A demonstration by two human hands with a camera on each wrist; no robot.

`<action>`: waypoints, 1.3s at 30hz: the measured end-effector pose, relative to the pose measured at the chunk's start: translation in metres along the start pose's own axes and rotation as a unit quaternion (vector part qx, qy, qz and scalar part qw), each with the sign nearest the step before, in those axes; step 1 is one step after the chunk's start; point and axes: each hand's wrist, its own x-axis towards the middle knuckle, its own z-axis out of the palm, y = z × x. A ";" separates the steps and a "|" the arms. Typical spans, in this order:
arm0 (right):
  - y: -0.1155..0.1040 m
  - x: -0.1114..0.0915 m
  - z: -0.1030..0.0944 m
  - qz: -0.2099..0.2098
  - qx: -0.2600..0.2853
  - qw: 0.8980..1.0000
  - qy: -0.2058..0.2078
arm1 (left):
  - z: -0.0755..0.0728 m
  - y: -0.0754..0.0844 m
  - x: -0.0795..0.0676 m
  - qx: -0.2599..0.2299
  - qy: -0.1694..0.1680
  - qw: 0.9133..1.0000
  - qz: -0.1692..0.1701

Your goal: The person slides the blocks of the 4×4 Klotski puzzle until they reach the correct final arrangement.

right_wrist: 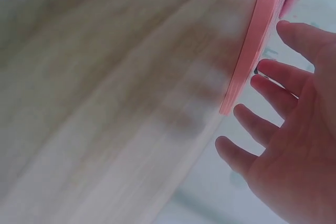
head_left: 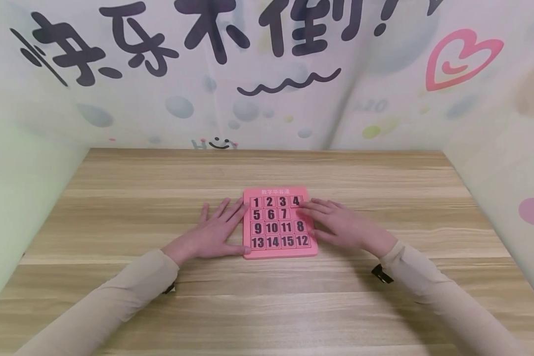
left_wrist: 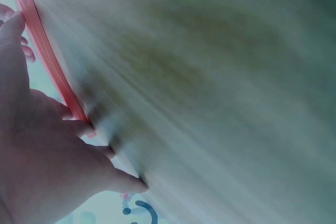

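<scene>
A pink number sliding puzzle [head_left: 276,252] lies flat at the middle of the table, its tiles facing up. Its rows read 1 2 3 4, then 5 6 7 and a gap, then 9 10 11 8, then 13 14 15 12. Along its left edge rests my left hand [head_left: 213,235], fingers spread and straight, thumb at the near left corner. My right hand [head_left: 342,225] is at the right edge, its fairly straight fingers reaching over the rim near the 4 tile and the gap. In the right wrist view these fingers [right_wrist: 273,95] are spread beside the pink side.
The wood-grain table [head_left: 267,311] runs back to a white wall [head_left: 142,118] printed with black characters and coloured dots. White side panels [head_left: 22,198] close in the table on left and right. A dark strap piece [head_left: 381,274] hangs under the right sleeve.
</scene>
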 end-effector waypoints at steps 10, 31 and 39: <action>-0.004 -0.009 0.000 -0.018 -0.032 0.999 -0.006 | 0.000 0.001 0.000 -0.003 0.001 1.000 -0.002; -0.007 -0.019 -0.001 -0.040 -0.050 0.998 -0.007 | 0.001 -0.001 0.001 0.002 -0.003 1.000 -0.003; -0.009 -0.025 -0.002 -0.049 -0.062 0.997 -0.011 | 0.000 0.000 0.000 0.002 0.001 1.000 0.002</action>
